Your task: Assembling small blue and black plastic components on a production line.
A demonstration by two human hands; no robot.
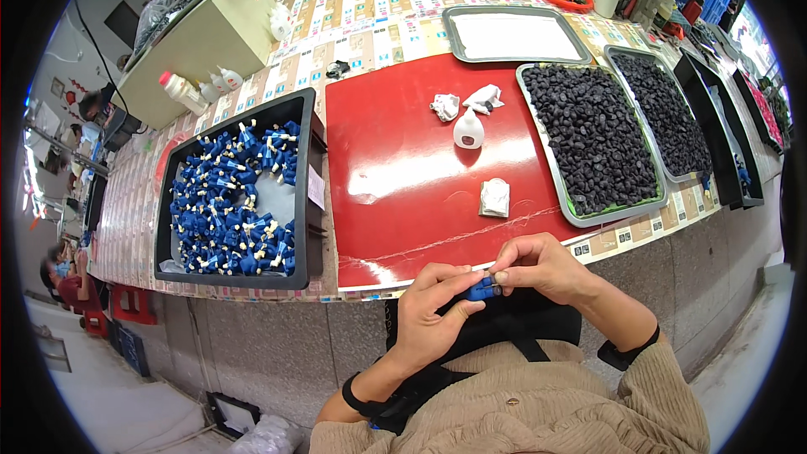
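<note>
Just in front of the table's edge, my left hand [430, 313] is closed around a small blue plastic figure-like piece [482, 290]. My right hand [542, 271] meets it from the other side, thumb and forefinger pinched together at the piece's end; whatever lies between those fingertips is too small to make out. Left of the red mat [395, 168], a black bin [313, 202] holds many similar blue pieces with cream-coloured tips [235, 193]. Right of it stands a tray [584, 220] heaped with small black parts [593, 139].
On the mat are a white squeeze bottle [468, 131], crumpled white cloths [483, 99] and a folded white pad [495, 198]. A second tray of black parts [664, 113] and a black bin [714, 130] stand farther right. Behind lies a white-lined tray [514, 36].
</note>
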